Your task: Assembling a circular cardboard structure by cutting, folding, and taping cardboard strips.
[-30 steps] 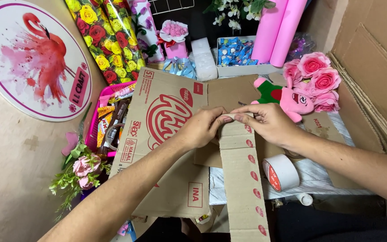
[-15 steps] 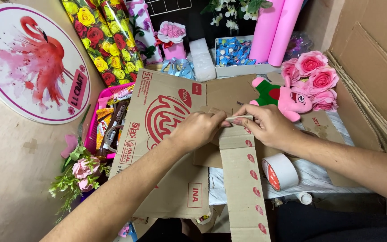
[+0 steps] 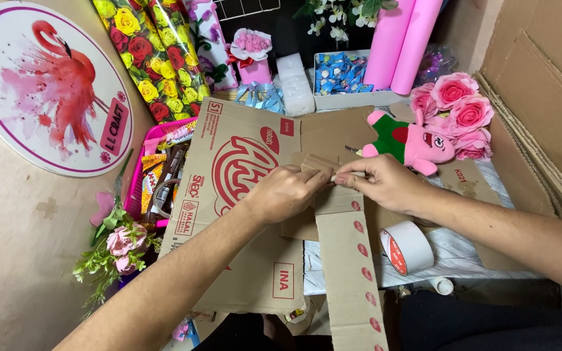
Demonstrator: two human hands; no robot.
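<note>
A single camera rides on the person's head and looks steeply down and forward, close over the work. Both forearms enter from the bottom edge, and the left hand and right hand meet near the middle of the frame, over a long cardboard strip. The far edge of the view reaches the pink paper rolls; a round flamingo sign fills the upper left corner.

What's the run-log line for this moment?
left hand: pinching long brown cardboard strip with red dots | right hand: pinching same strip's top end | white tape roll: beside strip, untouched
</note>
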